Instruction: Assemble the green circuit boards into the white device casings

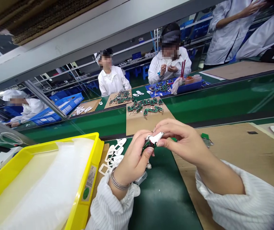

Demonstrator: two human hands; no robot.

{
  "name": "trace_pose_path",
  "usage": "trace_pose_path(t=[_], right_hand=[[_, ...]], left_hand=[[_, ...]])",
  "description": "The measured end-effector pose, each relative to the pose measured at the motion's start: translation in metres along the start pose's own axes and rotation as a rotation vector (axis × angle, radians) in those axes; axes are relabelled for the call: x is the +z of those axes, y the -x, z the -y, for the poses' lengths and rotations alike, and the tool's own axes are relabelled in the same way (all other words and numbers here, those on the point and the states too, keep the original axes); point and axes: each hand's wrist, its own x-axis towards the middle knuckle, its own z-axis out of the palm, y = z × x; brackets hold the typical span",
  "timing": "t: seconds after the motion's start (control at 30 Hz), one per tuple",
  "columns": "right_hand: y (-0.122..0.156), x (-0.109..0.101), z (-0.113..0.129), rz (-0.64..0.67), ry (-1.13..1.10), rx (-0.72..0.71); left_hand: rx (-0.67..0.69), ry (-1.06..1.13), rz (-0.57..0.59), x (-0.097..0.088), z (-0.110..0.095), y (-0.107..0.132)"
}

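In front of me, my left hand is closed round a small dark circuit board, mostly covered by the fingers. My right hand pinches a white plastic shell against that board; whether the two are joined I cannot tell. Both hands are above the green mat. White plastic housings, some with a rectangular window, lie in a loose pile just left of my left hand. A green circuit board rests on the cardboard beyond my right wrist.
A yellow tray lined with white sheet stands at left. Ahead, cardboard carrying several green boards lies across the green conveyor belt. Brown cardboard covers the right side. Co-workers in white sit opposite, under a grey overhead beam.
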Motion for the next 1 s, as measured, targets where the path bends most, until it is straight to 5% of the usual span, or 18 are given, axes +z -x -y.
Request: trace_pose_path(t=[0.17, 0.43, 0.6, 0.77, 1.0], right_hand=[[0.000, 0.002, 0.005, -0.030, 0.031, 0.093], [0.007, 0.011, 0.025, -0.013, 0.138, -0.134], [0.011, 0.016, 0.026, 0.002, 0.124, -0.205], [0.014, 0.019, 0.029, 0.074, -0.008, -0.198], [0.018, 0.021, 0.037, -0.047, 0.091, -0.230]], left_hand=[[0.067, -0.010, -0.074, 0.002, 0.004, 0.001], [0.349, -0.048, -0.343, 0.009, 0.006, 0.006], [0.380, -0.099, -0.476, 0.012, 0.005, 0.010], [0.417, -0.059, -0.400, 0.010, 0.005, 0.015], [0.350, 0.061, -0.377, 0.021, 0.002, 0.010]])
